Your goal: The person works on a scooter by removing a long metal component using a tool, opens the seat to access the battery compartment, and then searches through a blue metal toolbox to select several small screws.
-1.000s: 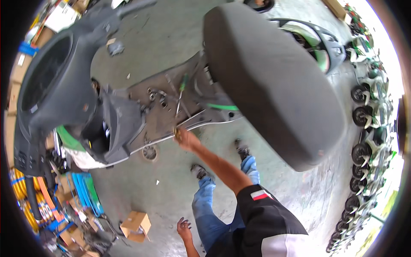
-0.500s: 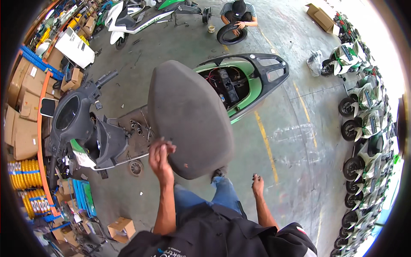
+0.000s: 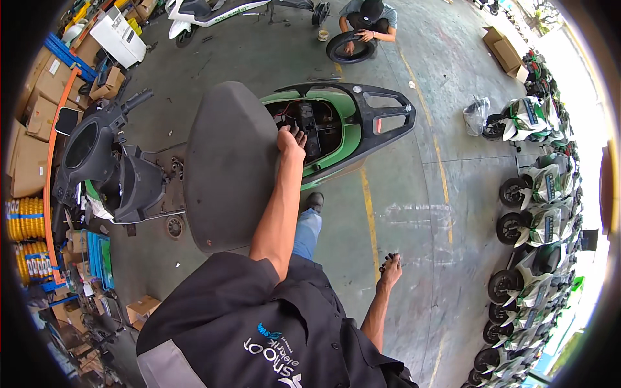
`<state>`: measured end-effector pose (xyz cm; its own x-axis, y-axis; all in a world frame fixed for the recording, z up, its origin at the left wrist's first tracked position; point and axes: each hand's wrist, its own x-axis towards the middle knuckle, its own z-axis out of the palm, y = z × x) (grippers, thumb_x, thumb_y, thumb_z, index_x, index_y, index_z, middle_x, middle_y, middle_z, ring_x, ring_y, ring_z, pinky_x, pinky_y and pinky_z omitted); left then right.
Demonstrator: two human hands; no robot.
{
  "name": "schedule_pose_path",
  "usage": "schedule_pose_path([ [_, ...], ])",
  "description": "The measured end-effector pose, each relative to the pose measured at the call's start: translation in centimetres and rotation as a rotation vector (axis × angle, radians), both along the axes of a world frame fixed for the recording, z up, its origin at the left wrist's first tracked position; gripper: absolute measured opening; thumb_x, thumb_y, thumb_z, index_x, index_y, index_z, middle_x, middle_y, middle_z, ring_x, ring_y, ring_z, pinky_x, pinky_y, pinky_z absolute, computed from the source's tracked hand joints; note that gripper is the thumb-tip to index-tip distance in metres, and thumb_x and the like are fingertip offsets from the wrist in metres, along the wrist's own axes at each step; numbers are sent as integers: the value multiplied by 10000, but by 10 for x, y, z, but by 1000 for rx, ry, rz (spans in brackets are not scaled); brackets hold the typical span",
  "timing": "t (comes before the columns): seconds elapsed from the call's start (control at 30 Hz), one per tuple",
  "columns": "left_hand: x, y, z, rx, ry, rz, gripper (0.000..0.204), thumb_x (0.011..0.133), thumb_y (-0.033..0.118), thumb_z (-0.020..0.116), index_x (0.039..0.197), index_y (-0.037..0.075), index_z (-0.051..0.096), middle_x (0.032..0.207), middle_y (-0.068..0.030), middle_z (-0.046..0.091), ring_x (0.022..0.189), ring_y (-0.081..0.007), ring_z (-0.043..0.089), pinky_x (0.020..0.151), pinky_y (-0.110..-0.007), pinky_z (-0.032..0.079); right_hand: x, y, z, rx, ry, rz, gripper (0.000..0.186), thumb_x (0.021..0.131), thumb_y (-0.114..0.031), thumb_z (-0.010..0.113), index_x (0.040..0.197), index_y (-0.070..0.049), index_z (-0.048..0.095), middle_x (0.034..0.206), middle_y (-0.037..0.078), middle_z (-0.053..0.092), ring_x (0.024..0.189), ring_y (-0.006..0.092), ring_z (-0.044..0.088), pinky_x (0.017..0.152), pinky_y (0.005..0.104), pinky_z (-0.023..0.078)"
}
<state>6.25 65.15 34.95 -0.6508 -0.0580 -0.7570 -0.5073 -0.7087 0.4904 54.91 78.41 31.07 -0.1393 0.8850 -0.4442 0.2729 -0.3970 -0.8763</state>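
A dark grey scooter seat [image 3: 226,174] is raised off a scooter, and its front half hides part of the footboard. Behind it lies the open underseat compartment [image 3: 333,132], with a green rim and dark parts and wires inside. My left hand [image 3: 292,140] is at the seat's right edge, beside the compartment; its fingers are stretched and apart, and whether it touches the seat is hard to tell. Lower right, my right hand [image 3: 391,270] hangs over the floor with curled fingers, and something dark shows at them that I cannot make out.
The scooter's handlebar and front panel [image 3: 90,152] stand at left, beside an orange-framed shelf [image 3: 57,168] with boxes. At the far side a person [image 3: 370,19] crouches with a tyre [image 3: 350,48]. Parked scooters [image 3: 533,174] line the right. A cardboard box [image 3: 504,53] lies back right.
My left hand has moved from the seat's near left side to its right edge by the compartment. My view has shifted, and the scooter appears farther left. My right hand remains low at right.
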Motion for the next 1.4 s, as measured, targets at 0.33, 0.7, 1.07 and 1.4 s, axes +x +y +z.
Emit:
schedule_pose_path([
  [0.33, -102, 1, -194, -834, -106, -326, 469, 921, 344, 484, 1113, -52, 646, 1059, -209, 698, 961, -395, 662, 858, -475, 506, -28, 48, -1, -238, -260, 99, 470, 989, -431, 536, 1055, 20, 649, 821, 74, 645, 567, 82, 500, 471, 227, 387],
  [0.7, -119, 3, -163, 83, -155, -554, 359, 961, 315, 411, 1109, 76, 635, 1097, -102, 697, 999, -266, 647, 922, -487, 494, -112, 196, 6, -175, -363, 288, 477, 989, -481, 520, 1036, -34, 681, 785, 36, 658, 582, 83, 526, 473, 235, 407],
  [1.07, -135, 5, -178, 62, -273, -477, 372, 964, 318, 427, 1173, 81, 621, 1203, -106, 667, 1083, -287, 631, 993, -481, 458, -175, 229, 4, -193, -386, 573, 472, 984, -464, 554, 990, -8, 675, 670, -23, 558, 566, 59, 492, 493, 223, 384],
  [1.4, -137, -2, -191, -71, -306, -630, 255, 947, 228, 485, 1088, 70, 625, 1061, -90, 694, 951, -272, 676, 898, -508, 525, -174, 267, -2, -162, -420, 573, 499, 960, -520, 562, 1021, -41, 688, 761, 18, 655, 597, 76, 548, 496, 225, 402],
])
